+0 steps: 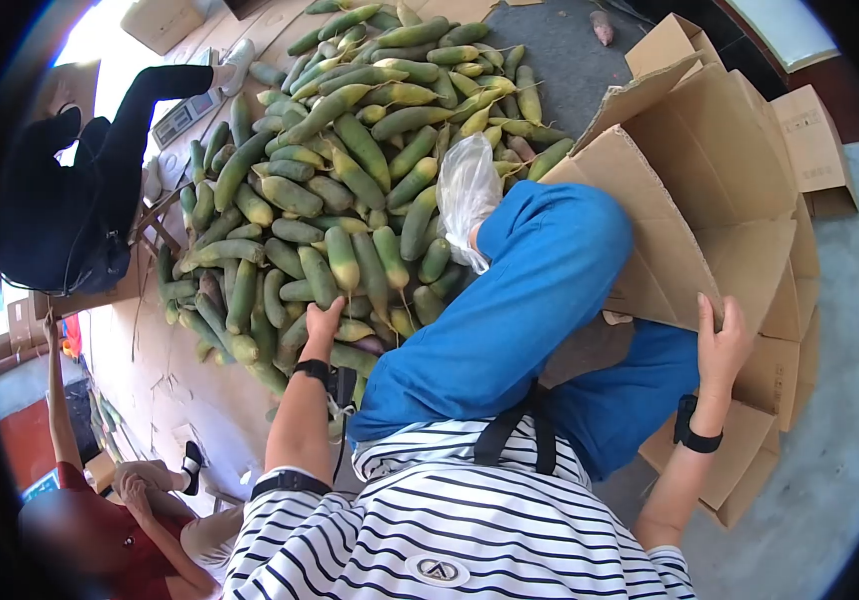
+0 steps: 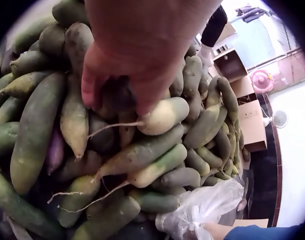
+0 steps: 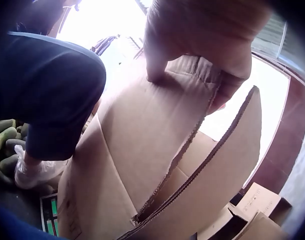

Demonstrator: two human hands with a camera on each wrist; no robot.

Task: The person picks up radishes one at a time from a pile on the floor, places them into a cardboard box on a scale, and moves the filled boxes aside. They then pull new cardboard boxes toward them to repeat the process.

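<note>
**Item 1: L hand** (image 1: 324,322). Lower centre of head view, at the near edge of the radish pile (image 1: 350,170). In the wrist view the thumb & fingers curl down over the butt of a pale-tipped radish (image 2: 162,116), mid-frame, root tail pointing left. Tips touch it. Can't tell if the pinch is closed, as the hand hides the contact.

**Item 2: R hand** (image 1: 722,342). Right of head view. Thumb on one face & fingers on the other, clamped on the edge of the carton flap (image 1: 695,255). Flap stands tilted, corrugated edge exposed.

**Item 3: blue trouser leg** (image 1: 530,290). Centre, btwn the two hands. Plastic bag (image 1: 467,195) at its far end, resting on the pile.

**Handling notes (judgement)**
- Take the radish round its thick body, not the thin tail, which prob. snaps or slips.
- It lies on top w/ neighbours touching on both sides. Lift it straight up & clear before swinging across, else others likely roll off the heap.
- Keep the R-hand clamp firm & low on the flap so the carton mouth stays wide. A thin edge hold may crease the board.
- Route the load over the knee, not into it.
</note>
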